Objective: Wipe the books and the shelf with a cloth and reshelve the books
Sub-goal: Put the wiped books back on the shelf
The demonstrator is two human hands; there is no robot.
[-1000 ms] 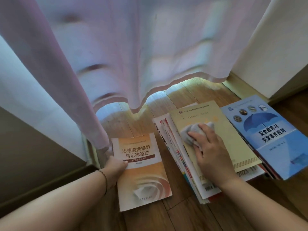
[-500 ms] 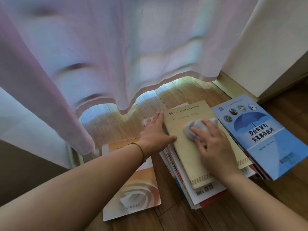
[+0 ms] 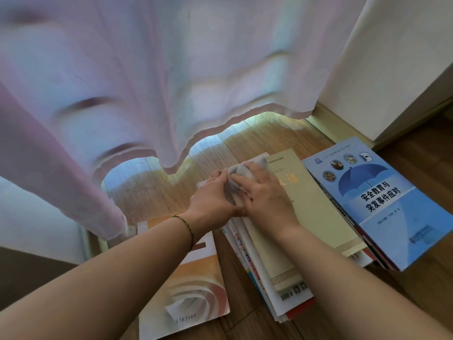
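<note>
Both hands have closed together at the far end of the tan book since half a second ago; the cloth has slid from mid-cover up to the top-left corner, and the left hand, which lay flat on the book's left edge, now meets the cloth.

Right hand [image 3: 263, 192] presses the grey-white cloth [image 3: 241, 176] down on the tan book [image 3: 311, 217], fingers bent over it, gripping it. Left hand [image 3: 212, 195] has fingertips pinching the cloth's left side; how firm that hold is I cannot tell, as the fingers are partly hidden.

Tan book lies on top of a stack of books [image 3: 269, 285] on the wooden floor [image 3: 152, 192], long axis running from near the person away toward the curtain [image 3: 147, 82]. Blue umbrella-cover book [image 3: 382, 204] lies on a second pile just right of it. Orange book [image 3: 193, 285] lies flat on the floor to the left, under the left forearm.

Key relation: the cloth sits at the book's far end, so the unwiped length of cover runs back toward the person, under and behind the right hand. Likely next stroke is a pull along that long axis. Right hand is the nearer one for it. No shelf in view; reshelving not begun.
</note>
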